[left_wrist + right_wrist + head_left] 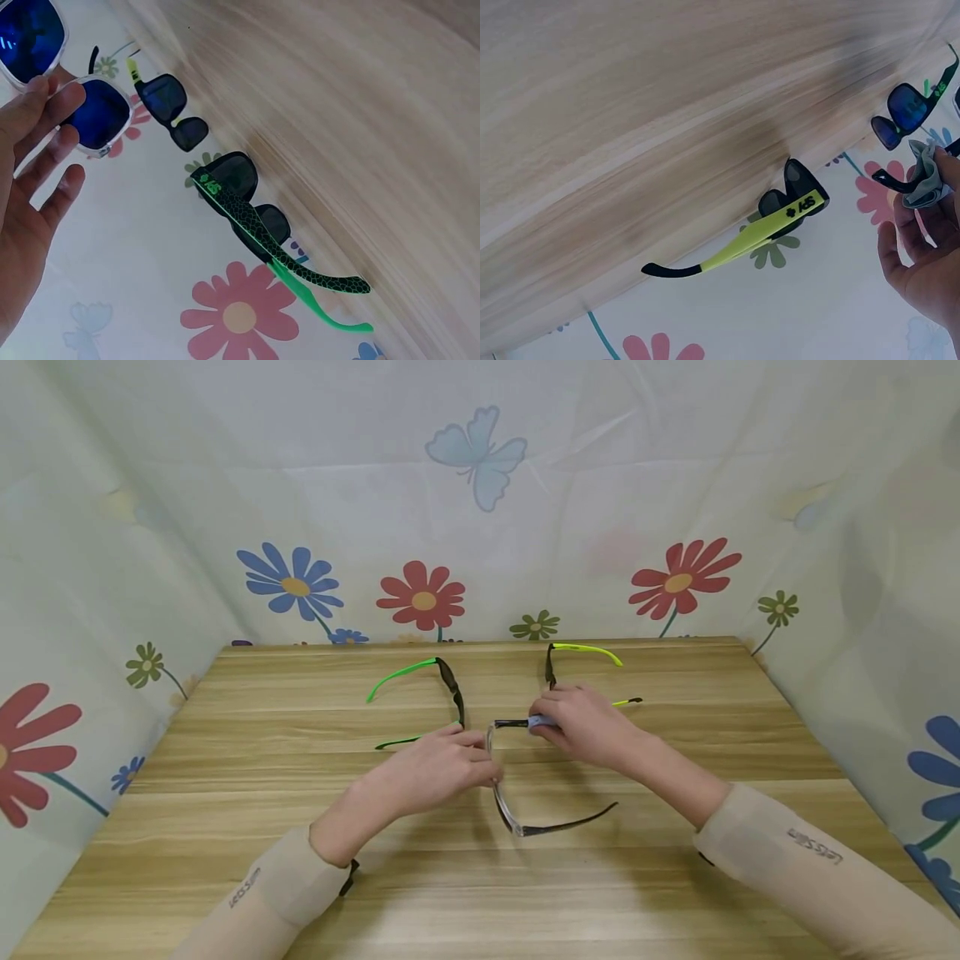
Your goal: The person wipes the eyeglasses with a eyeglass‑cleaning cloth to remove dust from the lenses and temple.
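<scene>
My left hand (442,768) holds a pair of clear-framed sunglasses (506,810) at the front, around the middle; the left wrist view shows their blue lenses (103,114). The sunglasses are raised above the table, with both dark temples spread and pointing right. On the far temple, my right hand (592,727) pinches a small blue-grey cloth (540,721). In the right wrist view the cloth (924,176) is folded around that temple, whose dark tip (891,181) sticks out of it.
Green-and-black sunglasses (452,683) stand with temples unfolded behind my left hand. Yellow-and-black sunglasses (585,649) stand behind my right hand, which partly hides them. A wood-grain table (247,777) lies beneath, with a flower-printed curtain (360,502) around its back and sides.
</scene>
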Action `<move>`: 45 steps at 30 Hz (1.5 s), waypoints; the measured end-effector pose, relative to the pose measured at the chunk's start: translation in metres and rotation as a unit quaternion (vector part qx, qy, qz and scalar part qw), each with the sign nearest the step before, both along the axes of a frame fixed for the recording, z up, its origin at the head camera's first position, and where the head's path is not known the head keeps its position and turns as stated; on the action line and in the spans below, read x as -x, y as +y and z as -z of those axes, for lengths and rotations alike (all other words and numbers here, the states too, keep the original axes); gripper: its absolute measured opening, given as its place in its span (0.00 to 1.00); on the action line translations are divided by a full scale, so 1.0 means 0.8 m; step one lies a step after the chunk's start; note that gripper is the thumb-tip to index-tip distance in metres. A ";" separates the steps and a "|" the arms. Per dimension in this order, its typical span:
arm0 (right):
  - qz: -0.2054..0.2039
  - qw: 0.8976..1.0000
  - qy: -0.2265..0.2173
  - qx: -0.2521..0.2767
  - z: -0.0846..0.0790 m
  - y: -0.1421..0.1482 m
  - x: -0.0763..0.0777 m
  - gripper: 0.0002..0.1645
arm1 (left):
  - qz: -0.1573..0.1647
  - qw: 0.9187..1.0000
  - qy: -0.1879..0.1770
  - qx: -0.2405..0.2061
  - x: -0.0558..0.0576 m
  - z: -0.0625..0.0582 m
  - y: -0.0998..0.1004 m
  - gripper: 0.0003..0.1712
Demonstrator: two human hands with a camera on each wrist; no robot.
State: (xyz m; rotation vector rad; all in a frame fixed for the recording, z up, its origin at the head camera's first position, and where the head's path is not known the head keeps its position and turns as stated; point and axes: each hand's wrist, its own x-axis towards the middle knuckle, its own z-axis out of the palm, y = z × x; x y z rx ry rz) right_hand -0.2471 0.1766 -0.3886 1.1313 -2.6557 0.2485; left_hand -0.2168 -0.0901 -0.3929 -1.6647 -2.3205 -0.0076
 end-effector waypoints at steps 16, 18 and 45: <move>0.043 0.999 -0.022 0.013 0.005 0.055 0.001 0.07 | -0.002 0.999 0.007 -0.032 0.014 0.006 -0.012 0.07; 0.052 0.998 -0.034 0.017 0.006 0.067 0.003 0.06 | -0.002 0.999 0.011 -0.048 0.018 0.008 -0.016 0.05; 0.091 0.988 -0.073 0.097 0.000 0.107 0.005 0.09 | -0.035 0.998 -0.014 -0.046 0.045 0.006 -0.020 0.07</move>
